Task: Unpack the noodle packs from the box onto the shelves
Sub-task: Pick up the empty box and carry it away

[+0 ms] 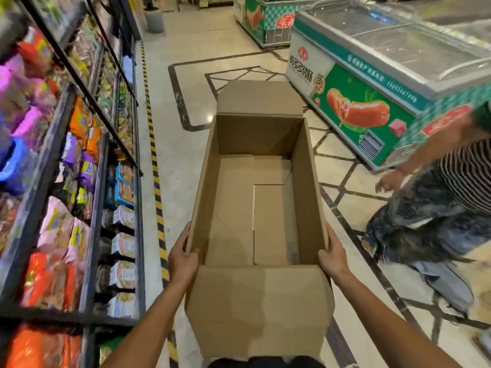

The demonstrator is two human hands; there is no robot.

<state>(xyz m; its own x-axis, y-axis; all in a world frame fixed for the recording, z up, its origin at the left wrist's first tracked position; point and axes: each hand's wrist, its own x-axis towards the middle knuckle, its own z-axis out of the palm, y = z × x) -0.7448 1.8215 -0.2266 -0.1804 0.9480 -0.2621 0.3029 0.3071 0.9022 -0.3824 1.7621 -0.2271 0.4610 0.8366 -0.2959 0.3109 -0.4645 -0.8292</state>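
Noodle packs are sitting on the shelves at the left. The left hand is clamping the near-left wall of the open cardboard box, the right hand is clamping its near-right wall, and another person is bending beside a freezer at the right.

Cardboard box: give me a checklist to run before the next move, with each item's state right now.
1. Cardboard box emptied of noodle packs: ok, only its bare bottom shows.
2. Left hand grip on the box's left wall: ok.
3. Right hand grip on the right wall: ok.
4. Shelves stocked with packs: ok on the visible rows; further rows cannot tell.
5. Aisle floor ahead free: ok.
6. Right side free: not ok, a bystander stands close by the freezer.
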